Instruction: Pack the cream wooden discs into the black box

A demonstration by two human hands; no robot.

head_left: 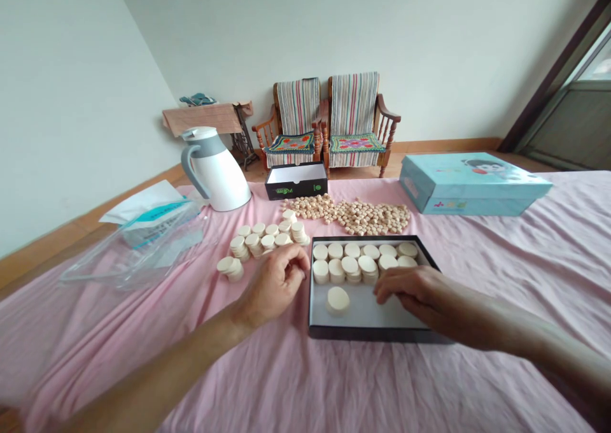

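My left hand, its fingers curled in, is between the loose disc stacks and the box's left wall. Whatever may be inside the curl is hidden. Over the right part of a shallow black-edged box is my right hand, fingers loosely bent downward beside the second row; no held thing shows. Two rows of stacked round wooden discs line the box's far side. A separate disc stack sits in front of them, towards the left. More wooden disc stacks stand on the cloth beyond my left hand.
Small wooden pieces lie heaped behind the box. Further back are a black open box, a white-grey jug and a light-blue box. Clear plastic packaging lies left on the wrinkled pink cloth.
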